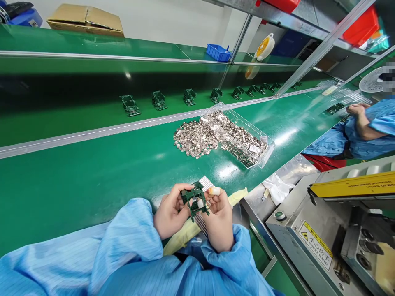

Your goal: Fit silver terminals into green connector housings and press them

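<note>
Head view: the fingers of the left hand (171,214) grasp the left side of a green circuit-board assembly (197,191) at the lower centre of the frame, held above the bench. The right hand (220,222) bends its fingers in at the assembly's right side, thumb against it; whether they grip it firmly cannot be told. A white-and-orange finger cover (214,191) wraps one right fingertip. Just behind the assembly, a white gridded sheet (206,183) shows its upper end, and a pale yellow cloth (178,239) lies below the hands.

Mid-frame, small metal pieces (195,139) spill in a heap beside a clear tray (268,155), tilted and loaded with more of them, on the green bench (77,181). Above them, a row of green boards (189,97) stretches from centre left toward the upper right. At lower right sits a metal machine (290,230) with a yellow bar (354,185) and a hand-injury warning label (316,244). At the right edge, a co-worker (367,127) in blue sits with hands together. A cardboard box (84,18) rests at upper left.
</note>
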A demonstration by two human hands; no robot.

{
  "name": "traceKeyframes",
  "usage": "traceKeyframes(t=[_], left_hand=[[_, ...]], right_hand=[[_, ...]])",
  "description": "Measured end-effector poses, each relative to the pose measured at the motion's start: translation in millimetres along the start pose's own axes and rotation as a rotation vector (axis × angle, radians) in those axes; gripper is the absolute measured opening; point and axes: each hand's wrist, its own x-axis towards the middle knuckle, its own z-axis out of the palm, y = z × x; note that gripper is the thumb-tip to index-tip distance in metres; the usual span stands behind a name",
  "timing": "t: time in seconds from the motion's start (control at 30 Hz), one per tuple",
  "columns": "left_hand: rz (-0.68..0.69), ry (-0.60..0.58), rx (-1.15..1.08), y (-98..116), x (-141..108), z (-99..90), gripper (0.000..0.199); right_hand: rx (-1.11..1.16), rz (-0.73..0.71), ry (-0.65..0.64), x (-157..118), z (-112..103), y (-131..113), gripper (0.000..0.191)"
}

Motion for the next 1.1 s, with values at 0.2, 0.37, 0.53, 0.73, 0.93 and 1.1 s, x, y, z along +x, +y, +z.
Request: traceKeyframes(t=[0.2, 0.37, 0.53, 0.73, 0.93, 1.1], left_hand=[[-0.011, 0.037, 0.017, -1.9, 1.3, -1.4, 0.030], [-0.017, 0.027, 0.019, 0.7, -0.2, -1.2, 0.030], [-0.011, 0.005, 0.091, 6.1, -6.3, 3.5, 0.028], [-0.065, -0.099, 0.048, 10.1, -16.1, 14.6, 0.029], [-0.156, -0.170, -0.055, 13.7, 15.9, 26.5, 0.040], [-0.064, -0.222, 0.022, -0.5, 49.6, 46.8, 0.043]], right_hand=[[0.000, 0.063, -0.013, -0.3, -2.2, 8.7, 0.035], [0.014, 0.072, -0.034, -4.0, -4.9, 11.9, 0.034], [0.050, 0.084, -0.004, -12.2, -9.3, 11.1, 0.032], [0.035, 0.023, -0.027, -25.4, -31.1, 2.0, 0.027], [-0.076, -0.025, 0.260, -39.3, -104.9, 27.8, 0.030], [-0.091, 0.052, 0.113, -37.2, -105.5, 60.3, 0.036]])
